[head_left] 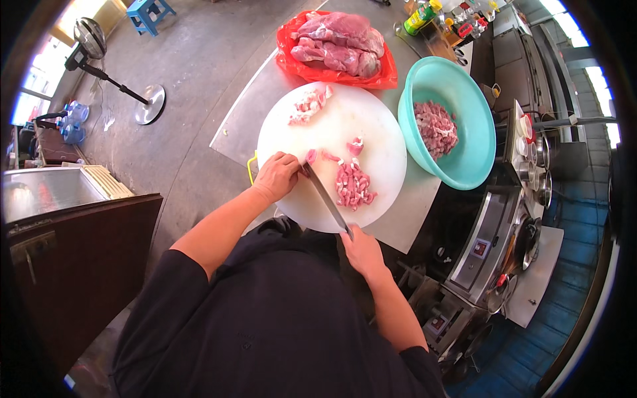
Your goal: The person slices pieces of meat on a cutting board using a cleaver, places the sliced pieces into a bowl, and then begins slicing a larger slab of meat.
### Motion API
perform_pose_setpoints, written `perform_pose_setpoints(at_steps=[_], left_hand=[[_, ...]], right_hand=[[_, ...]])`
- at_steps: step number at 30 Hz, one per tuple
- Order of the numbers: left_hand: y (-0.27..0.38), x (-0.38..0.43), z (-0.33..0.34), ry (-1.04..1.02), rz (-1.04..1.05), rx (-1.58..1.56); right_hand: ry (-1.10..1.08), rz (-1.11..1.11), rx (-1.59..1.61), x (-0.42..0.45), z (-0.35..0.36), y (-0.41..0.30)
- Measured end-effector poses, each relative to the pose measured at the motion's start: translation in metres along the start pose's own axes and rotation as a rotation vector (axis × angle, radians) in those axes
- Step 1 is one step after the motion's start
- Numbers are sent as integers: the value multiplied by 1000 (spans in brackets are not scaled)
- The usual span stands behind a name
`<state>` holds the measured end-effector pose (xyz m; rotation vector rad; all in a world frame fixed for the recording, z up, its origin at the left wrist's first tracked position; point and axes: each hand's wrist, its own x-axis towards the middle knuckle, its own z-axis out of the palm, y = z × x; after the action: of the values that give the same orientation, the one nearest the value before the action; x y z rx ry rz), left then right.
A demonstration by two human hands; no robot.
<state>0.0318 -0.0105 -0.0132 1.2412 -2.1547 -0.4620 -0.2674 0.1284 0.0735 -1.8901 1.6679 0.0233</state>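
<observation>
On a round white cutting board (pixel 378 119), my right hand (pixel 364 251) grips the handle of a knife (pixel 326 196). Its blade reaches up and left to my left hand (pixel 277 175), whose curled fingers press on a piece of raw meat, mostly hidden beneath them. A small slice (pixel 311 156) lies beside the blade tip. Right of the knife is a pile of cut meat pieces (pixel 353 186), with a separate chunk (pixel 355 146) above it. Fatty trimmings (pixel 308 107) lie at the board's upper left.
Large pieces of raw meat (pixel 341 45) sit in a red plastic bag (pixel 288 54) beyond the board. A turquoise basin (pixel 477 134) holding cut meat (pixel 435 129) stands at the right. Bottles (pixel 420 17) stand farther back. The metal table's edge (pixel 239 107) runs along the left.
</observation>
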Motion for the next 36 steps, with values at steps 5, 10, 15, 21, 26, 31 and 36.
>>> perform_pose_setpoints(at_steps=[5,10,15,21,26,31,36], left_hand=[[3,4,-6,-132,-234,-111],[25,29,-2,35,-319,-235],[34,72,-2,-337,-347,-67],[42,106,4,-608,-162,-397],[43,143,47,-298,-236,-218],[60,174,73,-510,-370,53],[31,194,21,-659,-391,183]], right_hand=[[-117,261,105,-69,-27,22],[-21,415,374,-79,-26,26],[176,487,481,-83,-17,11],[244,543,510,-89,-16,16],[203,549,559,-96,-18,20],[119,447,497,-89,-31,7],[-49,189,378,-46,-35,-8]])
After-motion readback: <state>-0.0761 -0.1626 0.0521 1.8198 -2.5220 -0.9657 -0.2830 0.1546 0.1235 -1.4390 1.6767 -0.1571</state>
